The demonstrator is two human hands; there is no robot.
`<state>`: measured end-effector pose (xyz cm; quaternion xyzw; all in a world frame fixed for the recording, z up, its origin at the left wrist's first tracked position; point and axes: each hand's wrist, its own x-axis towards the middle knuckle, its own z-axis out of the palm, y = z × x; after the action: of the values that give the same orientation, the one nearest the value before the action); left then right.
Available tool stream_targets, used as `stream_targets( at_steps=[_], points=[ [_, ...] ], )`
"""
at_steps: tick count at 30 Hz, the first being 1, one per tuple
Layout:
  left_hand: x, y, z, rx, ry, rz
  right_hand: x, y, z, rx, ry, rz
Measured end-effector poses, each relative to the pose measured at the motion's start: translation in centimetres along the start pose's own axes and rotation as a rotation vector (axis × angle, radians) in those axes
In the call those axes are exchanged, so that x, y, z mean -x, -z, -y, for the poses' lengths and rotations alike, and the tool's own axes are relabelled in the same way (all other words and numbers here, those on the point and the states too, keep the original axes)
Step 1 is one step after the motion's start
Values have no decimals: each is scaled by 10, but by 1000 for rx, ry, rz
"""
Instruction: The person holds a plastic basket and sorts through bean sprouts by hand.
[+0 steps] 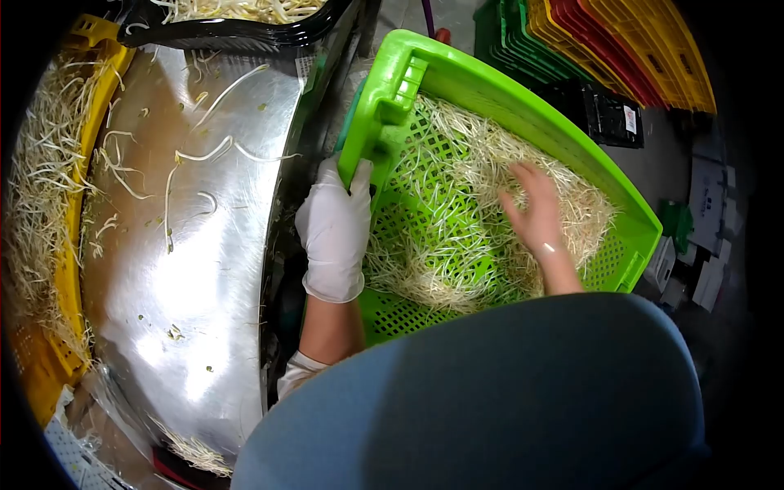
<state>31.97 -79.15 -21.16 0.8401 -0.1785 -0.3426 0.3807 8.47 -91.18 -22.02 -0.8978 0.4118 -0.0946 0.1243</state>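
Note:
A bright green crate [498, 73] with a lattice bottom stands tilted in the view, with bean sprouts [441, 237] spread inside it. My left hand [335, 229], in a white glove, grips the crate's left rim, its fingers wrapped over the edge. Bare and with fingers apart, my right hand [535, 208] is over the sprouts in the right half of the crate. Nothing is seen in its grasp. The fingertips touch or nearly touch the sprouts.
A metal table [237, 294] with stray sprouts lies to the left. Beyond it, a yellow crate [69, 261] holds more sprouts. A black tray [237, 34] of sprouts sits at the top. Stacked crates [604, 49] and a black crate [608, 118] stand at the upper right.

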Motion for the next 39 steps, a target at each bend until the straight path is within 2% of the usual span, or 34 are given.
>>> stream_targets(
  at_steps=[2, 5, 7, 8, 10, 11, 12, 14, 15, 17, 20, 22, 23, 24, 26, 28, 29, 31, 32, 34, 35, 37, 38, 39],
  points=[
    [3, 1, 1, 228, -1, 5, -48, -44, 33, -70, 140, -5],
    [8, 5, -7, 187, 56, 20, -77, -87, 51, 25, 203, -87],
    [7, 5, -5, -148, -27, -16, -69, -97, 55, 236, 211, -20],
    [8, 6, -6, -143, -25, -13, -59, -95, 56, 242, 212, -17],
    [9, 9, -6, -154, -31, -1, -39, -81, 62, 175, 210, 288],
    [9, 6, -1, -151, -24, 1, -43, -76, 62, 108, 147, 347],
    [7, 3, 5, -93, -71, -37, -53, -73, 61, 109, 147, 351],
    [4, 0, 8, -37, -119, -80, -81, -76, 53, 148, 176, 31],
    [4, -1, 7, -8, -116, -81, -93, -80, 50, 222, 160, 16],
    [3, -2, 5, 16, -112, -83, -87, -87, 46, 270, 145, 70],
    [2, 0, 1, -129, -57, -24, -63, -86, 48, 314, 163, 148],
    [3, -2, 2, -47, -103, -40, -62, -72, 58, 86, -65, 340],
    [0, -4, 9, -48, -105, -40, -67, -78, 50, 129, -18, 196],
    [-6, -6, 21, 429, 24, 58, -77, -82, 45, 127, -18, 194],
    [-6, -4, 17, 904, 154, 154, -99, -90, 38, 5, -78, 84],
    [3, 4, -15, -267, -61, -1, -104, -96, 33, -91, -83, 121],
    [4, 3, -18, -269, -58, -3, -103, -97, 32, -93, -95, 148],
    [4, 3, -19, 45, 62, 30, -94, -87, 32, -162, -110, 151],
    [2, 2, -14, 43, 65, 31, -82, -80, 25, -163, -111, 155],
    [-1, -1, -5, 321, 107, 57, -59, -64, 4, 48, 99, -183],
    [-1, -1, -4, 414, 121, 66, -45, -59, -1, 51, 100, -182],
    [3, 1, -12, -115, -59, -15, -12, -53, -7, 252, 56, -14],
    [3, 0, -11, -115, -61, -13, 8, -57, -7, 117, 23, 131],
    [2, 0, -9, -121, -69, -22, 25, -61, 2, 189, 72, 191]
  ],
)
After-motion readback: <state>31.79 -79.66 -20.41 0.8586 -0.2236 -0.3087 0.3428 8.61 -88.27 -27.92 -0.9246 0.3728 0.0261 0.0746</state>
